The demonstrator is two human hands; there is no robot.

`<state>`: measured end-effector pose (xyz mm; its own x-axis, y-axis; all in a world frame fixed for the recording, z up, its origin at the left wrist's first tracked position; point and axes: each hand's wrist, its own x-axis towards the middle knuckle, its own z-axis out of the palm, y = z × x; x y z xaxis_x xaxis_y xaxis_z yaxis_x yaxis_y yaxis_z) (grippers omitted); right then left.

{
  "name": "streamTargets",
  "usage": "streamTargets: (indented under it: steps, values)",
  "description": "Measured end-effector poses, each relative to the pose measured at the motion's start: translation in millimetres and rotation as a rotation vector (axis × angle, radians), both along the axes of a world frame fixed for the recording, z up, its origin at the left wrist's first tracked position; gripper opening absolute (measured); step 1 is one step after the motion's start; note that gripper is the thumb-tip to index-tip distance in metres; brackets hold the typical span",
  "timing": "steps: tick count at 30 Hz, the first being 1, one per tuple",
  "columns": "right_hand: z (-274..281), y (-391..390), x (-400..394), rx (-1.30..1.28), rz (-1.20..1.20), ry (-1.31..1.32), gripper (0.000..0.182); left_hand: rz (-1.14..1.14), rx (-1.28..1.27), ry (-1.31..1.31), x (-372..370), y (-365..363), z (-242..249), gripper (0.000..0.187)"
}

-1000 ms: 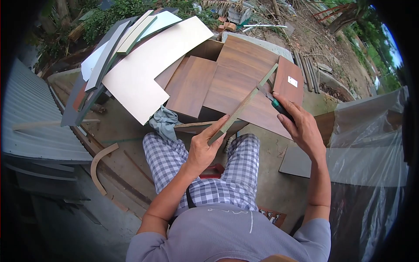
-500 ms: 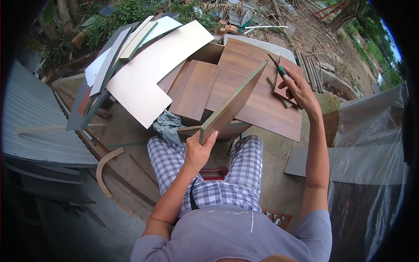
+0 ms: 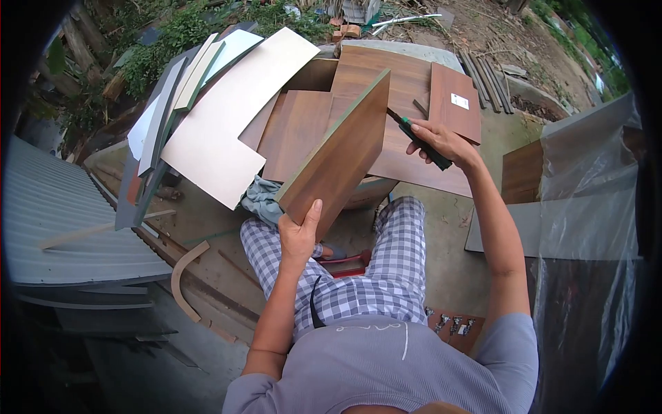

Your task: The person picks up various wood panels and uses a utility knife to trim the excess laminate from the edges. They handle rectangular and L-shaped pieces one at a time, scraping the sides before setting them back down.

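Observation:
My left hand [image 3: 300, 233] is closed on the lower end of a brown wood-grain board [image 3: 345, 148], thumb across its face. The board stands tilted up in front of my knees, its long pale-green edge facing up and left. My right hand [image 3: 441, 143] grips a green-and-black utility knife [image 3: 433, 153]. Its narrow dark blade points up and left, with the tip close to the right side of the board. Behind the held board lie larger wood-grain panels [image 3: 298, 127].
Cut boards and a pale L-shaped panel [image 3: 227, 131] are stacked at the left. A grey-green cloth [image 3: 262, 199] hangs by my knee. On the right are a brown board with a white label [image 3: 455, 83] and plastic sheeting [image 3: 579, 228]. Metal hinges [image 3: 455, 324] lie beside me.
The held board has turned so its brown face shows more. My right hand has moved left and slightly down, bringing the knife from above the small brown board toward the held board.

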<state>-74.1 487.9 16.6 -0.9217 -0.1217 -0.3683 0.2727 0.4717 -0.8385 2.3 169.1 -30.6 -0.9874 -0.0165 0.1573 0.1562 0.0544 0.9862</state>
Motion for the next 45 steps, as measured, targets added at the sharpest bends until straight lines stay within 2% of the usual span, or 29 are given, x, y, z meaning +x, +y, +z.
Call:
streamTargets:
  steps: [11,15,18,20,21,23,25,28,30,31,33,34,35,36,38,40,44,45]
  values:
    - [-101,12,15,-0.060,0.036,-0.215,0.044,0.038,-0.059,0.051,-3,-1,1,0.026]
    - [-102,11,21,-0.102,-0.007,-0.249,0.043,0.040,-0.059,0.040,-4,0,0,0.026]
    - [-99,7,28,-0.104,-0.028,-0.168,0.043,0.045,-0.052,0.023,-9,4,6,0.027]
    - [-92,-2,33,0.077,-0.175,0.082,0.047,0.008,-0.019,0.000,-14,7,12,0.028]
    - [-82,-14,34,0.067,-0.144,0.084,0.047,0.002,-0.030,0.007,-16,9,17,0.029]
    - [-52,-34,42,0.068,-0.294,0.307,0.053,-0.025,-0.028,0.005,-22,12,26,0.029]
    - [-26,-53,48,0.057,-0.313,0.366,0.055,-0.030,-0.022,0.025,-27,18,31,0.029]
    - [-1,-86,63,-0.034,-0.386,0.466,0.065,-0.114,-0.003,0.112,-29,33,41,0.036]
    - [7,-106,77,-0.276,-0.374,0.531,0.078,-0.149,0.095,0.172,-30,47,48,0.048]
    - [7,-114,83,-0.286,-0.368,0.538,0.085,-0.234,0.081,0.170,-32,50,50,0.065]
    - [8,-125,95,-0.316,-0.353,0.492,0.099,-0.236,0.104,0.154,-34,60,52,0.071]
    - [10,-124,97,-0.319,-0.352,0.493,0.099,-0.238,0.123,0.133,-35,62,54,0.077]
    - [11,-123,98,-0.215,-0.331,0.526,0.101,-0.326,0.132,0.077,-36,61,57,0.088]
    - [13,-121,100,-0.112,-0.311,0.557,0.104,-0.329,0.129,0.075,-36,62,57,0.088]
    - [15,-116,101,-0.096,-0.310,0.500,0.104,-0.337,0.053,0.139,-35,70,56,0.092]
    - [6,-108,102,0.145,-0.217,0.616,0.097,-0.375,0.067,0.140,-30,78,56,0.095]
    - [-4,-106,107,0.204,-0.197,0.746,0.089,-0.448,0.022,0.194,-20,95,48,0.102]
    - [-3,-104,111,0.181,-0.255,0.726,0.087,-0.579,0.131,0.108,-16,94,57,0.102]
